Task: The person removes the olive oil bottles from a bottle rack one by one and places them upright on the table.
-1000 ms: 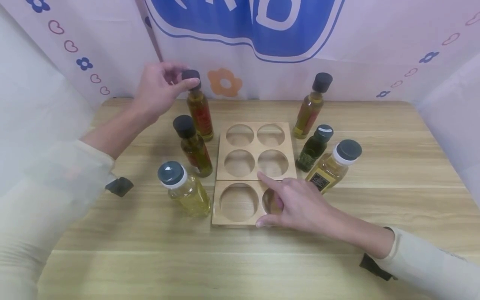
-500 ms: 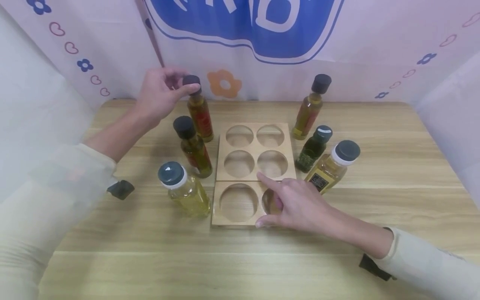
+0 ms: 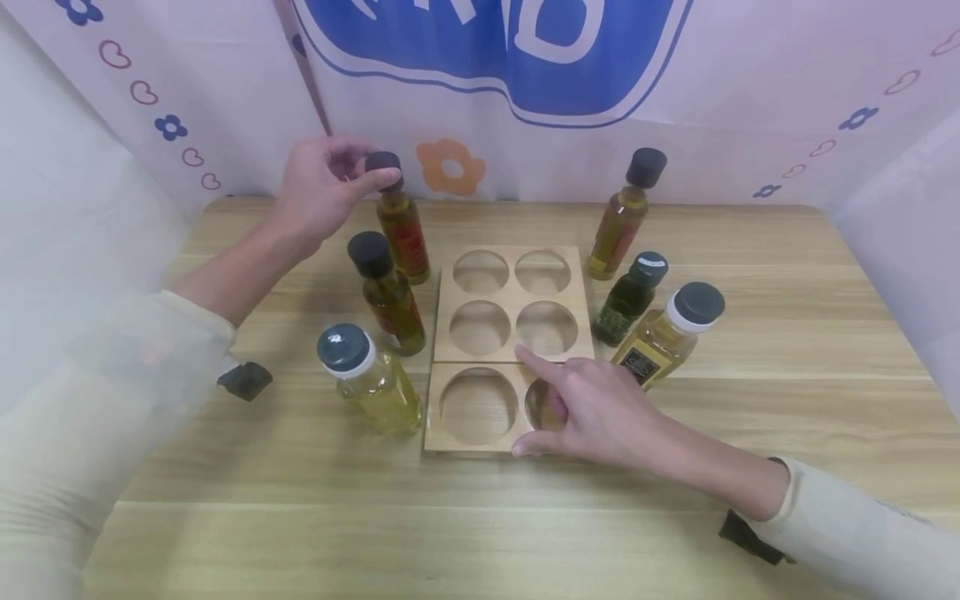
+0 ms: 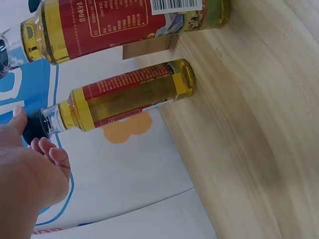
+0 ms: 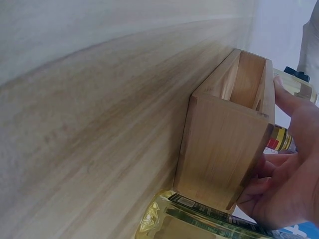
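At the back left, my left hand [image 3: 315,187] pinches the black cap of a slim oil bottle [image 3: 408,237] with a red label. That bottle stands upright on the table beside the wooden rack [image 3: 437,342]; in the left wrist view its base meets the tabletop. My right hand [image 3: 600,408] rests on the rack's near right part, index finger extended across the top and thumb at the front edge. It partly covers the near right hole; its other fingers are mostly hidden in the head view. In the right wrist view the rack [image 5: 224,149] shows hollow below its top.
Left of the rack stand another black-capped oil bottle [image 3: 393,308] and a wide pale-oil bottle [image 3: 378,392]. On its right are a red-labelled oil bottle [image 3: 618,229], a small dark green bottle [image 3: 626,308] and a wide golden-oil bottle [image 3: 656,346]. A printed curtain [image 3: 525,158] hangs behind.
Compared with a second ago, my left hand and the back-left oil bottle sit slightly lower. Over the last half second nothing visibly moves; my right hand stays in place.
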`<action>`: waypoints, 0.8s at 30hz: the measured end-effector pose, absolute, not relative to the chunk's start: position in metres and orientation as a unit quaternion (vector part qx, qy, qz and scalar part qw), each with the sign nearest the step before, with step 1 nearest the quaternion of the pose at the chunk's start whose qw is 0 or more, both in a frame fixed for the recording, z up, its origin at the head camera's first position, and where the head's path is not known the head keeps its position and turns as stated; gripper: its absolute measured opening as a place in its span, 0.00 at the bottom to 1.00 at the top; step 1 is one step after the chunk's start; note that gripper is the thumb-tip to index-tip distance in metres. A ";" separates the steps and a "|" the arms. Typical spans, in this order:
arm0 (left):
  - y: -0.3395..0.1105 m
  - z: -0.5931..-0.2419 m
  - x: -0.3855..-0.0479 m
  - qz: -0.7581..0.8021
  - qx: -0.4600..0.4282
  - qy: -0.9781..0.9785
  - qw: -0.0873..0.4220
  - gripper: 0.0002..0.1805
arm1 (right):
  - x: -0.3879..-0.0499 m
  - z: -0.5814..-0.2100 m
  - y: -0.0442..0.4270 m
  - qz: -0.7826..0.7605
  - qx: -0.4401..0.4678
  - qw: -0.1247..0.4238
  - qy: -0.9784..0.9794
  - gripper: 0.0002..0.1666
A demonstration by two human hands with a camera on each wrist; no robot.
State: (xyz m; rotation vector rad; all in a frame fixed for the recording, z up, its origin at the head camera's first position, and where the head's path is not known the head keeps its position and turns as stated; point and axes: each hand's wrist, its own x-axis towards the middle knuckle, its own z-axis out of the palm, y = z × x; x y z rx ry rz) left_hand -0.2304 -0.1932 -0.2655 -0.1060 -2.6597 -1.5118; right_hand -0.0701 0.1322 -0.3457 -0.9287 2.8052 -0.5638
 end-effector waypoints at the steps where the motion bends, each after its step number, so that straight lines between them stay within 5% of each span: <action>1: -0.194 -0.266 -0.230 -0.499 -0.032 -0.865 0.040 0.28 | -0.070 -0.346 0.132 -0.187 -0.309 0.066 0.930 0.66; 16: -0.200 -0.276 -0.225 -0.480 -0.051 -0.874 0.048 0.31 | -0.073 -0.344 0.133 -0.176 -0.318 0.073 0.929 0.67; 24: -0.215 -0.286 -0.190 -0.459 -0.069 -0.879 0.113 0.21 | -0.047 -0.334 0.158 -0.198 -0.399 -0.043 0.894 0.51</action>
